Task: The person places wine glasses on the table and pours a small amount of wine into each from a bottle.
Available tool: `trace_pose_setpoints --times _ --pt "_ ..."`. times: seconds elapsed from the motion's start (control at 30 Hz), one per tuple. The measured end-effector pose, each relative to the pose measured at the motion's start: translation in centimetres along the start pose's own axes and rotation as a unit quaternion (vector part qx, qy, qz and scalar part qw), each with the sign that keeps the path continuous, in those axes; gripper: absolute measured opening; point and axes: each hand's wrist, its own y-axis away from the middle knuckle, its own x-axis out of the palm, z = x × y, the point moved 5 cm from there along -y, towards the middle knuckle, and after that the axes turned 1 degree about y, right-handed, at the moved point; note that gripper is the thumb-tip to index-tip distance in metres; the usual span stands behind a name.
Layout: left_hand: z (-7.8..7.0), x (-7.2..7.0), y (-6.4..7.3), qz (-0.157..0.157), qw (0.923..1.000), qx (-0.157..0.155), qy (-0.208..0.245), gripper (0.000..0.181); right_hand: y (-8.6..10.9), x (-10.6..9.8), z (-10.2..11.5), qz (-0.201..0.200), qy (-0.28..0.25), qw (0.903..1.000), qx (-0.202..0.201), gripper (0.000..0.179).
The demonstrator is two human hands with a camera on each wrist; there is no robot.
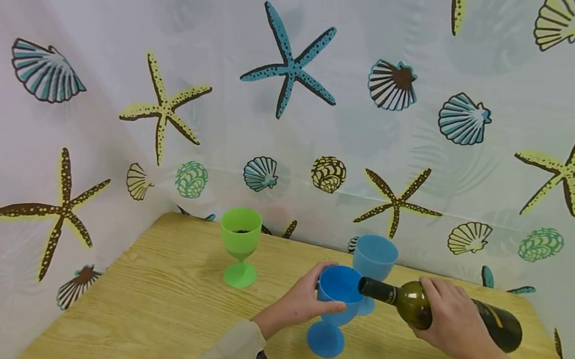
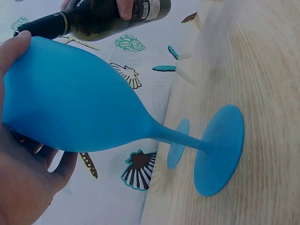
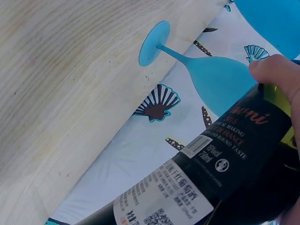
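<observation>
My left hand (image 1: pixel 302 300) holds a blue plastic goblet (image 1: pixel 342 282) round its bowl, thumb on the near side. The right hand (image 1: pixel 456 319) grips a dark green wine bottle (image 1: pixel 411 303) round its body. The bottle lies almost level, its mouth at the right side of the goblet's rim. In the left wrist view the bottle neck (image 2: pixel 44 27) shows just behind the rim, close to my thumb. Printed labels (image 3: pixel 220 145) face the right wrist camera. Whether liquid is flowing cannot be seen, nor whether the goblet's foot (image 2: pixel 220 150) touches the table.
A lighter blue goblet (image 1: pixel 376 254) stands right behind the held one. Farther left, a green goblet (image 1: pixel 239 241) with something dark inside stands near the table's back edge. A curtain (image 1: pixel 328 136) printed with shells and starfish hangs behind the wooden table (image 1: pixel 159 310).
</observation>
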Motion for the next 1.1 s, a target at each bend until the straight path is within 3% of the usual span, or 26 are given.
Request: trace_pose_setpoints --times 0.53,1.1 --pt "0.2 0.4 0.1 -0.002 1.0 -0.004 0.005 0.081 -0.4 -0.2 -0.4 0.02 0.056 0.9976 -0.035 0.089" --pt "0.2 0.2 0.1 -0.009 0.9999 -0.011 0.006 0.081 -1.1 -0.7 -0.6 0.034 0.082 0.9949 -0.048 0.092"
